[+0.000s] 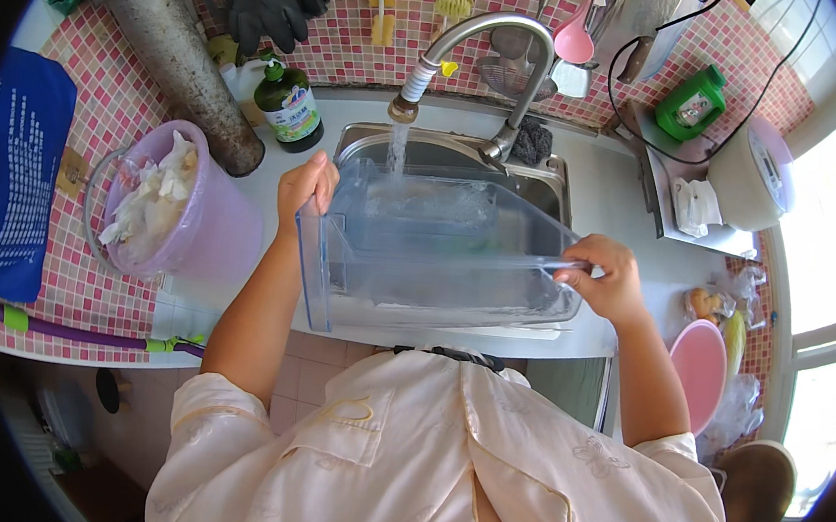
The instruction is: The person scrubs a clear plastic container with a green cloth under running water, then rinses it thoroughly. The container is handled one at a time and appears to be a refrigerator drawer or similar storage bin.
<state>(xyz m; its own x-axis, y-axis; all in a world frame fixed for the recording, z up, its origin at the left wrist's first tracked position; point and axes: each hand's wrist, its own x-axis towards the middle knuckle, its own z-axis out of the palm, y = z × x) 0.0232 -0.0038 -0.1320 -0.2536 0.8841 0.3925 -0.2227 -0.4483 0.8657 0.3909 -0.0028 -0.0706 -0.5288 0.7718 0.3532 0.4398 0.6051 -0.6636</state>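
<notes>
A clear bluish plastic drawer, like a refrigerator bin, (445, 286) is tilted over the stainless steel sink (563, 192). My left hand (308, 186) grips its upper left corner, and my right hand (604, 276) holds its right rim, thumb and fingers around the edge. Water (397, 147) runs from the curved metal faucet (483, 24) into the drawer. Inside, the water looks splashed and partly cloudy through the plastic. The drawer hides much of the sink basin.
Left of the sink stand a green pump bottle (291, 112), a metal pipe (189, 62) and a lilac bin with waste (220, 221). At right are a metal shelf (663, 185), a rice cooker (750, 174) and a pink basin (697, 375). Utensils and black gloves (265, 5) hang behind.
</notes>
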